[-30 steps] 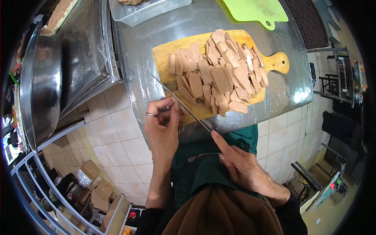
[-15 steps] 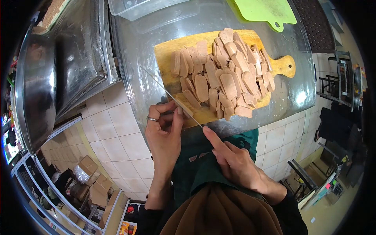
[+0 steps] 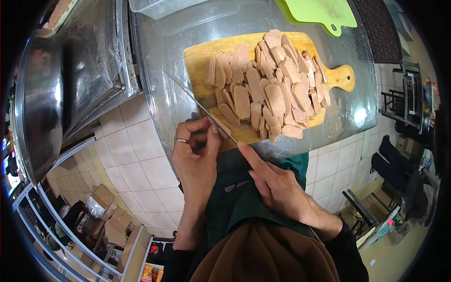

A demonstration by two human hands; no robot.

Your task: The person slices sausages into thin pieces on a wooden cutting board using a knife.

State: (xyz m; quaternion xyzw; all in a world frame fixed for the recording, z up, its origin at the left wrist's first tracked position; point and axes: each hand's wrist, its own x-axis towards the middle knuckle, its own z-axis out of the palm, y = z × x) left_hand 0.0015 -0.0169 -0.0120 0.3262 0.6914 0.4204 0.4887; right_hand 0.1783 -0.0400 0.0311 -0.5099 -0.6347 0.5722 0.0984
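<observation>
My right hand (image 3: pixel 277 183) is closed on a long thin knife (image 3: pixel 188 94), its index finger stretched along the knife. The blade slants up and left across the near left corner of the wooden board (image 3: pixel 197 61). My left hand (image 3: pixel 195 145), with a ring on one finger, has thumb and fingers pinched at a slice of pinkish-brown meat (image 3: pixel 221 127) beside the blade. Many more meat slices (image 3: pixel 274 99) lie heaped over the middle and right of the board.
The board lies on a metal table (image 3: pixel 164 42). At its far edge are a clear plastic container (image 3: pixel 164 7) and a green cutting mat (image 3: pixel 322 14). A steel appliance (image 3: pixel 89 61) stands at left, a shelf rack (image 3: pixel 70 239) at lower left.
The view has shifted slightly. My right hand and the knife have moved a little up and left; my left hand stays pinched near the blade. The heap looks the same.
</observation>
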